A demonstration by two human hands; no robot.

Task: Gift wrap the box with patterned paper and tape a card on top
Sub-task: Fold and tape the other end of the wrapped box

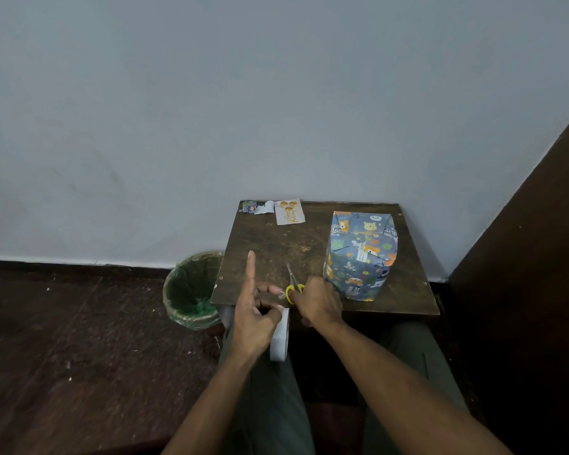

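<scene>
Left hand [255, 318] pinching tape roll [280, 336], forefinger straight up.
Right hand [319, 302] curled round yellow-handled scissors [293, 284] on table [260, 244]; wrapped box [360, 254] upright just beside; card [289, 211] at far edge.

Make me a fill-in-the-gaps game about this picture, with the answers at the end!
1. The right hand holds scissors with ____ handles.
2. The left hand holds a roll of ____.
3. The wrapped box stands on the small wooden ____.
4. The bin on the floor has a ____ bag inside.

Missing words: yellow; tape; table; green
</scene>
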